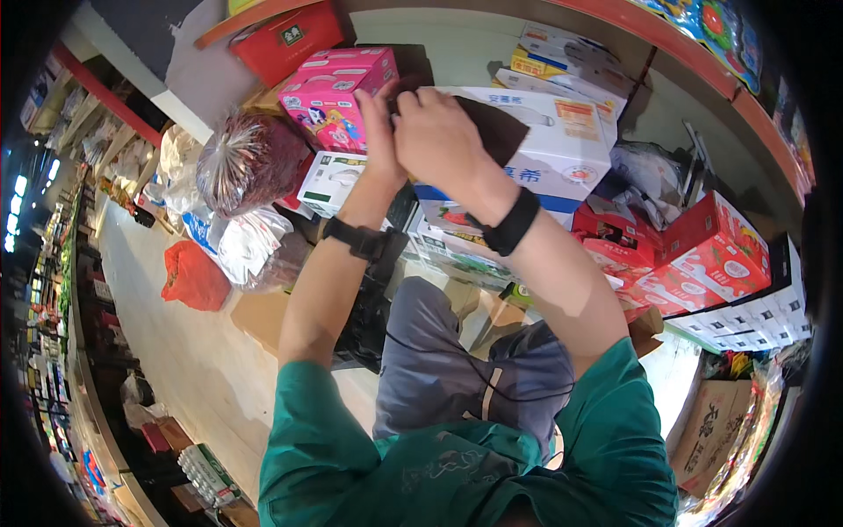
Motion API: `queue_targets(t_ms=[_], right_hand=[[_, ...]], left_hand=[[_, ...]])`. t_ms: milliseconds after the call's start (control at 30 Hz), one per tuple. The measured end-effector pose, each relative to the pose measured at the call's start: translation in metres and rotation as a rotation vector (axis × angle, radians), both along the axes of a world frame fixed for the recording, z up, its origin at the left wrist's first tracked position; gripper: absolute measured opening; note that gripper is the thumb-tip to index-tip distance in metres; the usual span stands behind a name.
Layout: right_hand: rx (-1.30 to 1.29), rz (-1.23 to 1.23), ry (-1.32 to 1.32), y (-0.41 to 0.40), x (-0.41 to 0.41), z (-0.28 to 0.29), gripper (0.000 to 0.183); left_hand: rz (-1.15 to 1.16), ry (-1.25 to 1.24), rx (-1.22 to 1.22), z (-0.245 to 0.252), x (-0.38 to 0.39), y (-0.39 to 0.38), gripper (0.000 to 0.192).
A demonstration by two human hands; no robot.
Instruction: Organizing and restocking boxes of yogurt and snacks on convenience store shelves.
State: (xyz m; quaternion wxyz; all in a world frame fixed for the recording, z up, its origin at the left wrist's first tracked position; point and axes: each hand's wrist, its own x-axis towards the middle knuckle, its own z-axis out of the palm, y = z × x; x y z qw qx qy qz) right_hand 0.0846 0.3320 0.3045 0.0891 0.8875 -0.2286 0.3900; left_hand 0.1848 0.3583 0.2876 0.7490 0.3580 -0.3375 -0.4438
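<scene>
My left hand [380,135] and my right hand [440,130] meet in front of me, above a row of drink cartons. The left hand is upright and seen edge-on. My right hand has its fingers curled, and its back faces me. A dark brown flat piece [492,125] shows beside the right hand; whether either hand grips it is hidden. Just left of the hands is a pink carton [329,105] with cartoon ponies. A large white and blue carton [560,141] lies to their right. Below the left hand is a white and green carton [334,181].
Left are a bulging clear bag of dark goods [247,161], white plastic bags [253,244] and a red bag [194,275] on the floor. Red cartons [708,263] stand right, beside white boxes [744,323]. An orange-red shelf edge [665,49] crosses above. Brown cardboard [260,319] lies near my legs.
</scene>
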Motion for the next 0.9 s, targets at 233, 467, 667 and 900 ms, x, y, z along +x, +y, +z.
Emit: queue_targets(t_ms=[233, 467, 667, 900], right_hand=[[-0.027, -0.073, -0.078, 0.006, -0.011, -0.004, 0.021], [0.037, -0.277, 0.116, -0.020, -0.118, 0.011, 0.020], [0.056, -0.309, 0.048, -0.037, -0.196, 0.013, 0.020], [0.264, -0.185, -0.009, -0.034, -0.140, 0.021, 0.018]], left_hand=[[0.066, -0.166, -0.037, -0.011, -0.003, -0.005, 0.071], [0.151, -0.430, -0.055, -0.014, 0.005, -0.011, 0.061], [0.182, -0.410, -0.038, -0.012, -0.007, -0.021, 0.060], [0.146, -0.193, -0.035, 0.003, -0.025, -0.003, 0.074]])
